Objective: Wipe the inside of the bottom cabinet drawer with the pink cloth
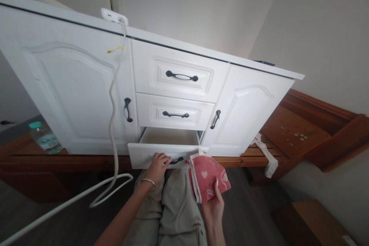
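Note:
A white cabinet (72, 84) stands in front of me with three drawers in its middle. The bottom drawer (144, 153) is pulled partly out and its inside looks empty. My left hand (158, 166) grips that drawer's black handle (177, 160); a bracelet sits on the wrist. My right hand (213, 206) holds a folded red cloth with white hearts (209, 177) just right of the drawer front, near its right corner. My legs in beige trousers show below.
A white cable (113, 123) hangs from a power strip (113, 16) on the cabinet top and loops over the floor. A water bottle (45, 138) stands at the left. A white strap (266, 153) hangs at the right by wooden furniture (311, 130).

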Available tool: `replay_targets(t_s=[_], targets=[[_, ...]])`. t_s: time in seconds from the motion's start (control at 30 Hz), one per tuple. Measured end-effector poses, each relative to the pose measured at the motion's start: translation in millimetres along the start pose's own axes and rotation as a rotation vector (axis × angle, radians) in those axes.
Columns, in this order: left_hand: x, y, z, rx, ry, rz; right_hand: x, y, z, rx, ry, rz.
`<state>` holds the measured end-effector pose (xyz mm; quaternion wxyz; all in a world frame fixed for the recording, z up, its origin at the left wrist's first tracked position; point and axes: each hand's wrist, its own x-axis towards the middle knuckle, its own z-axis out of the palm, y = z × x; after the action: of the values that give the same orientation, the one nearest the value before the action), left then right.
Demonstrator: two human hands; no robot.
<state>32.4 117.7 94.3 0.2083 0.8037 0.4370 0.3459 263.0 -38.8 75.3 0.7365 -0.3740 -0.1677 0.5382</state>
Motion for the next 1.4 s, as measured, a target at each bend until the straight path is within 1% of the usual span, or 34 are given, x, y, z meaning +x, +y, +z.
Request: replay_targets(t_s=[0.1,0.17,0.23,0.3,0.37,0.43,0.5,0.57,0.6,0.67,0.73,0.83,0.87,0.9,0.93,0.97,1.0,1.07,1.1,1.17,1.27,1.4], targets=[[40,-20,3.3,0.007,0.009,-0.01,-3,51,-2,0.103,0.149,0.055],[64,-32,5.4,0.0,0.017,-0.022,-4,78,-2,0.062,0.146,0.11],[85,-42,8.0,-0.02,0.026,-0.032,-4,97,-3,0.04,0.143,0.16],[99,-49,10.8,-0.05,0.043,-0.041,-3,106,-4,0.085,0.155,0.218],[107,-53,13.0,-0.086,0.064,-0.046,-3,108,-4,0.173,0.171,0.277],[111,-53,13.5,-0.132,0.082,-0.047,-2,107,-2,0.26,0.177,0.309],[108,-50,11.8,-0.189,0.1,-0.045,-2,106,-1,0.324,0.187,0.321],[96,-45,8.3,-0.246,0.131,-0.057,-2,105,0,0.359,0.191,0.326],[85,-43,6.3,-0.27,0.153,-0.072,-2,105,1,0.368,0.192,0.327],[54,-37,2.6,-0.307,0.196,-0.12,-2,105,1,0.382,0.176,0.338],[14,-34,1.2,-0.334,0.203,-0.174,-2,104,1,0.397,0.151,0.367],[-55,-33,7.3,-0.367,0.142,-0.254,-2,102,2,0.41,0.135,0.423],[-77,-34,11.9,-0.377,0.119,-0.291,-2,102,2,0.409,0.138,0.431],[-97,-35,17.5,-0.394,0.069,-0.355,-2,102,2,0.406,0.141,0.432],[-114,-35,23.7,-0.383,0.031,-0.408,-2,103,2,0.403,0.144,0.427],[-129,-35,29.9,-0.32,0.015,-0.427,-2,103,2,0.398,0.147,0.42],[-139,-35,35.5,-0.239,-0.013,-0.405,-2,104,2,0.389,0.15,0.414],[-149,-33,43.6,-0.094,-0.07,-0.355,-3,104,1,0.359,0.153,0.408],[-149,-31,45.9,-0.034,-0.099,-0.342,-3,104,1,0.345,0.147,0.406],[-144,-29,47.5,0.053,-0.143,-0.36,-4,104,1,0.325,0.119,0.407],[-135,-28,47.3,0.116,-0.181,-0.393,-5,104,0,0.323,0.066,0.402],[-135,-29,47.8,0.134,-0.189,-0.399,-4,103,0,0.327,0.037,0.411]])
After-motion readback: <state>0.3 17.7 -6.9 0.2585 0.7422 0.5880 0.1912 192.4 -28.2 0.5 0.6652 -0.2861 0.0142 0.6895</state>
